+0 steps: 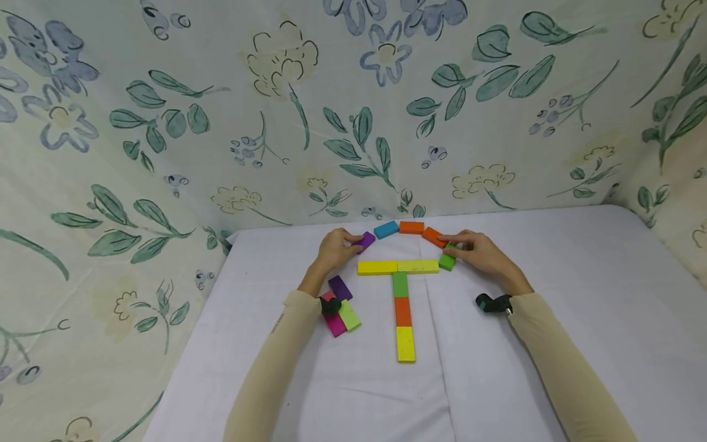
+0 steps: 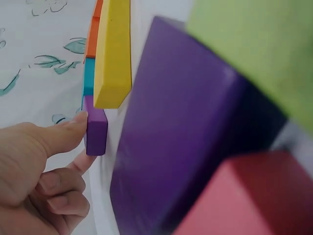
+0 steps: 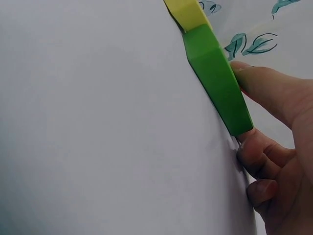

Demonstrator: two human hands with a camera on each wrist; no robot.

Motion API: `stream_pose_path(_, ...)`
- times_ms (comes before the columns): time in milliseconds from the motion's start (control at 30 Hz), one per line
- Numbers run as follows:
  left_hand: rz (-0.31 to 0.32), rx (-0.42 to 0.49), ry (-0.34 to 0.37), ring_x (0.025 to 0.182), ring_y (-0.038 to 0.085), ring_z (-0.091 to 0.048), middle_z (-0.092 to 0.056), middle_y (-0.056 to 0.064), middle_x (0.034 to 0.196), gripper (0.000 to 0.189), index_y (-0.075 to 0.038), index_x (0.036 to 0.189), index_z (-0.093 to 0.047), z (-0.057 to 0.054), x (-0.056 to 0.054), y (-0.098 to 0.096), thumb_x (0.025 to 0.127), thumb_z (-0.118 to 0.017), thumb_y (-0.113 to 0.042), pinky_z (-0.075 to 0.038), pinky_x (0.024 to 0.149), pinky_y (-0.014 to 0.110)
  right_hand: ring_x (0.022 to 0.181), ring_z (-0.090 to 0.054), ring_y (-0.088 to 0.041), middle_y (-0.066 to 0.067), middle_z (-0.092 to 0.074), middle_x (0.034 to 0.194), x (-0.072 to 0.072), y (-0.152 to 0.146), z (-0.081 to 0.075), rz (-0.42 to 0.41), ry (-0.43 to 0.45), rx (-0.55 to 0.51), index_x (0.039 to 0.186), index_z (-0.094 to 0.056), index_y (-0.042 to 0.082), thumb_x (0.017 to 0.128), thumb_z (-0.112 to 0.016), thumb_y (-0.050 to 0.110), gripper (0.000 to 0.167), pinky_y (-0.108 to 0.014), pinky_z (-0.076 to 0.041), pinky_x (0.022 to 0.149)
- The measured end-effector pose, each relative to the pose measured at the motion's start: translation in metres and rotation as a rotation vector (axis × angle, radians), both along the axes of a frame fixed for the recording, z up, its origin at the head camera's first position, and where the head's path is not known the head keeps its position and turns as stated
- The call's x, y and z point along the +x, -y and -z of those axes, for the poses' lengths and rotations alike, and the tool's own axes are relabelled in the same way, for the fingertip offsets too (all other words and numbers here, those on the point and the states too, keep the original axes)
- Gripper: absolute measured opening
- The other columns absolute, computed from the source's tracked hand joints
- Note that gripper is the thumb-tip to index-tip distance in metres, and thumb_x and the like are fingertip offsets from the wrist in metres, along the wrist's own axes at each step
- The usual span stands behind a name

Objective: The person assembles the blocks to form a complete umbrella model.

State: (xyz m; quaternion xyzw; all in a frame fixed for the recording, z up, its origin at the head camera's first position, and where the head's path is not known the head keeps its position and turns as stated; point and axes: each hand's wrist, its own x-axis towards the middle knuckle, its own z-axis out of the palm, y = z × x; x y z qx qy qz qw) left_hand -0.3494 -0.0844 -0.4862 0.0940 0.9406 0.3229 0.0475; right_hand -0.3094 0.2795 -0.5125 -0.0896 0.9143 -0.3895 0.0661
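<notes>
My left hand point(image 1: 334, 250) pinches a purple block point(image 1: 365, 242) at the left end of a curved row. Its thumb lies on one side of that block point(image 2: 97, 128) in the left wrist view, a finger at the other end. Along the arc follow a blue block point(image 1: 386, 230), an orange block point(image 1: 411, 228) and a second, tilted orange block point(image 1: 432, 236). At the arc's right end my right hand point(image 1: 479, 252) grips a green block point(image 1: 448, 258), whose long side point(image 3: 215, 78) faces the right wrist camera. Those fingers also reach the tilted orange block.
Under the arc lie two yellow blocks point(image 1: 378, 268) end to end. Below them runs a column of green point(image 1: 400, 285), orange point(image 1: 403, 312) and yellow point(image 1: 405, 344) blocks. Beside my left wrist sit dark purple point(image 1: 340, 287), lime point(image 1: 350, 315) and pink point(image 1: 335, 325) blocks. Floral cloth point(image 1: 353, 80) hangs behind.
</notes>
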Motion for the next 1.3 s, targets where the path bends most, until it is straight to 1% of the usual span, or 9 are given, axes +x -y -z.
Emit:
stream_pose_path(100,-0.015,-0.032,-0.012,0.105,0.026,-0.060,-0.070,0.008,0.114,0.032,-0.020,0.125,-0.074,-0.002,0.001,-0.005,0.094,-0.078,-0.023,-0.049,0.096,0.038,0.096,-0.045,-0.025,-0.010,-0.057,0.113,0.000,0.000,0.000,0.001,-0.006,0.001,0.143,-0.064,0.019,0.101,-0.068,0.034,0.045,-0.037,-0.036,0.078)
stream_pose_path(267,-0.054,-0.054,0.000,0.105,0.024,-0.060,-0.070,0.006,0.114,0.031,-0.022,0.124,-0.074,-0.004,0.002,-0.009,0.094,-0.077,-0.026,-0.049,0.097,0.038,0.095,-0.045,-0.025,-0.010,-0.058,0.114,0.000,-0.001,0.000,-0.002,-0.016,0.002,0.143,-0.064,0.018,0.101,-0.068,0.033,0.045,-0.037,-0.036,0.077)
stream_pose_path(433,-0.059,-0.059,0.006,0.102,0.024,-0.058,-0.069,0.007,0.114,0.031,-0.022,0.125,-0.074,-0.002,0.000,-0.009,0.094,-0.077,-0.027,-0.048,0.094,0.038,0.096,-0.045,-0.025,-0.010,-0.057,0.114,-0.001,0.000,0.001,0.002,-0.007,0.007,0.143,-0.064,0.018,0.101,-0.068,0.035,0.046,-0.037,-0.035,0.077)
stream_pose_path(667,-0.053,-0.085,-0.010,0.093,0.021,-0.056,-0.075,0.005,0.116,0.032,-0.022,0.126,-0.074,-0.004,0.000,-0.013,0.094,-0.077,-0.027,-0.045,0.085,0.032,0.097,-0.045,-0.025,-0.010,-0.058,0.115,-0.001,-0.001,0.001,0.004,-0.004,-0.001,0.143,-0.065,0.020,0.101,-0.069,0.035,0.045,-0.037,-0.036,0.078)
stream_pose_path(867,-0.064,-0.120,-0.041,0.082,0.018,-0.056,-0.080,0.002,0.105,0.033,-0.024,0.126,-0.074,-0.003,0.001,-0.016,0.094,-0.077,-0.029,-0.040,0.074,0.027,0.096,-0.045,-0.025,-0.010,-0.057,0.114,-0.001,-0.001,0.001,0.001,-0.006,-0.002,0.142,-0.065,0.020,0.101,-0.069,0.035,0.045,-0.037,-0.036,0.078)
stream_pose_path(933,-0.059,-0.115,-0.042,0.081,0.019,-0.055,-0.079,0.002,0.101,0.033,-0.024,0.127,-0.073,-0.002,0.001,-0.015,0.094,-0.077,-0.029,-0.038,0.072,0.027,0.096,-0.045,-0.025,-0.010,-0.057,0.115,-0.001,-0.001,0.002,0.000,-0.008,-0.003,0.142,-0.065,0.020,0.101,-0.069,0.035,0.045,-0.037,-0.036,0.078)
stream_pose_path(1000,-0.052,-0.102,-0.038,0.082,0.019,-0.055,-0.079,0.002,0.102,0.033,-0.024,0.127,-0.073,-0.002,0.001,-0.013,0.095,-0.076,-0.029,-0.038,0.073,0.028,0.096,-0.045,-0.025,-0.010,-0.057,0.115,-0.001,-0.001,0.002,-0.001,-0.006,-0.004,0.143,-0.065,0.020,0.101,-0.069,0.035,0.045,-0.037,-0.036,0.078)
stream_pose_path(1167,-0.014,-0.046,0.000,0.085,0.019,-0.055,-0.077,0.004,0.099,0.035,-0.024,0.131,-0.072,0.000,0.000,-0.005,0.096,-0.075,-0.029,-0.038,0.075,0.029,0.096,-0.046,-0.025,-0.010,-0.058,0.116,-0.002,-0.001,0.002,-0.005,0.004,-0.011,0.143,-0.064,0.020,0.100,-0.069,0.038,0.046,-0.037,-0.036,0.078)
stream_pose_path(1300,0.021,-0.025,0.006,0.080,0.019,-0.053,-0.067,0.003,0.085,0.037,-0.024,0.133,-0.070,0.002,-0.002,0.000,0.097,-0.074,-0.029,-0.037,0.073,0.028,0.096,-0.045,-0.025,-0.010,-0.058,0.115,-0.002,-0.001,0.001,-0.005,0.009,-0.012,0.143,-0.064,0.020,0.100,-0.069,0.039,0.047,-0.037,-0.035,0.078)
